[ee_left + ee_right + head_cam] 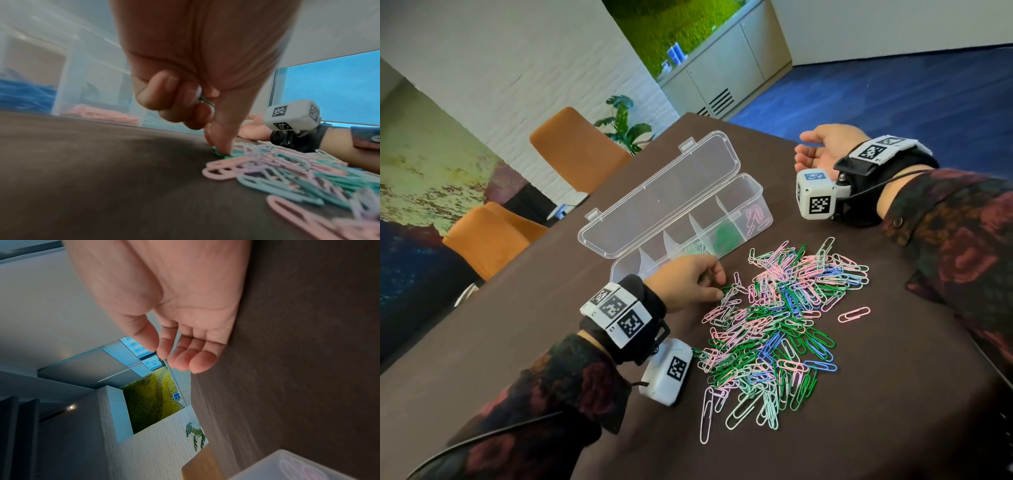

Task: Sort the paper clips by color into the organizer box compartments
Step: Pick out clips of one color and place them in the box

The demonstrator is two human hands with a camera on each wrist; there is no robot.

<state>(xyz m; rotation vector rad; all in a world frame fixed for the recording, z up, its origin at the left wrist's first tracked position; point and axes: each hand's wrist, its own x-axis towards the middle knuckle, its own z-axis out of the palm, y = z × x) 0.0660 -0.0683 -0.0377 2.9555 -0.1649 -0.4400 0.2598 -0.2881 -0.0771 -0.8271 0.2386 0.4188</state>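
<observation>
I see the paper clips, pink, green, blue and pale mint, lying in a loose tangled heap on the dark table. Just behind them stands the clear organizer box, lid open, with pink, green and mint clips in separate compartments.

Left hand: fingers curled, thumb extended downward, forearm level. Right hand: palm turned sideways, fingers loosely relaxed, holding nothing.
</observation>
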